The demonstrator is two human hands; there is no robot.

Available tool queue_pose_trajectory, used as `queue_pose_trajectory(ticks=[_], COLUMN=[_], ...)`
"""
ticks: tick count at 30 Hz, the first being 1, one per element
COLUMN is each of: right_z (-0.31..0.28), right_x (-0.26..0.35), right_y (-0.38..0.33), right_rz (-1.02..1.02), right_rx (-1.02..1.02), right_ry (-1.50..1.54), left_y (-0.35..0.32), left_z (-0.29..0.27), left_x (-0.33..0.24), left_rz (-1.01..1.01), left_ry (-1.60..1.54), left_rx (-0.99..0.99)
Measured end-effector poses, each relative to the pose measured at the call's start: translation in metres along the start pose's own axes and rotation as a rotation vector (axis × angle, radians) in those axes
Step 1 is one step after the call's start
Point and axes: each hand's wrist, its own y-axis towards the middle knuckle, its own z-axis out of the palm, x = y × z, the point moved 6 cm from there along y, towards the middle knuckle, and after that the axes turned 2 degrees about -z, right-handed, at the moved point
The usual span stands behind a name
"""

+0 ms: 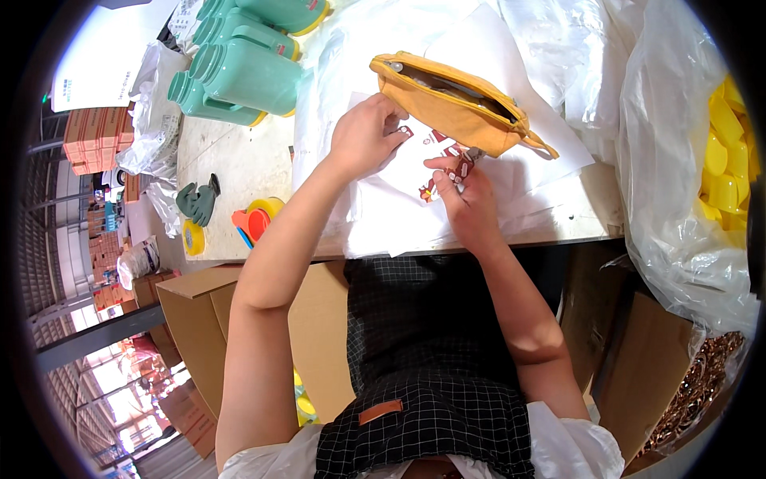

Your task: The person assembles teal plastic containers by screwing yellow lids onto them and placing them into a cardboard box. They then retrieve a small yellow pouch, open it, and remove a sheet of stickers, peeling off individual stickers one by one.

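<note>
My left hand (365, 137) is closed over the white paper, with a small red-and-white piece (406, 131) at its fingertips. My right hand (472, 203) pinches a small dark red piece with white marks (460, 169). More red-and-white pieces (437, 137) lie on the white sheet (399, 215) between the hands; whether they are stickers or little packets cannot be made out. Just beyond both hands lies a mustard-yellow zip pouch (447, 102), its zip open and the dark inside partly showing.
Several mint-green jugs (255, 72) stand at the back left. Nearer are a dark green tool (198, 199), a yellow tape roll (193, 238) and a red-orange round item (254, 222). A plastic bag of yellow parts (726, 160) is at the right. Cardboard boxes (191, 319) sit below the table edge.
</note>
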Motion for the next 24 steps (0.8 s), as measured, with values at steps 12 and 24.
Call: queue_pose_trajectory(ticks=[12,24], right_z=[0.001,0.017], right_x=[-0.018,0.047], right_y=[0.001,-0.039], right_rz=[0.066,0.360], right_rx=[0.028,0.208], right_ry=[0.322,0.755], left_y=[-0.085,-0.216], left_z=[-0.037,-0.069], left_x=[-0.024,-0.068], left_rz=[0.342,0.116], left_ry=[0.085,-1.127], left_rx=[-0.218,-0.444])
